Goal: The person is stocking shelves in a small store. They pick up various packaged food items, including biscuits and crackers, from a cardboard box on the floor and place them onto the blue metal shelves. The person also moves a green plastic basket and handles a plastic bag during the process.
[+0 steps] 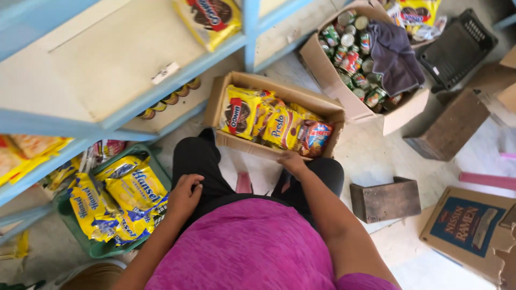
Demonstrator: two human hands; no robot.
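At the lower left of the frame, yellow biscuit packs are lying in a green basket (102,248), just beside the left hand (184,194), which is resting on the person's thigh, loosely curled and holding nothing. At the centre, the right hand (293,161) is pressing on the near rim of the cardboard box (322,104) of snack packs on the floor, fingers bent over the edge. The box is probably light, its soft walls bending, so gripping both side walls would likely suit it.

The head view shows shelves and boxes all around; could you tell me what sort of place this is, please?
Probably a small grocery shop or its stockroom. Blue-edged shelves hold packaged snacks, a cardboard box of biscuit packs sits on the floor at the right hand, and another box of tin cans stands beyond it.
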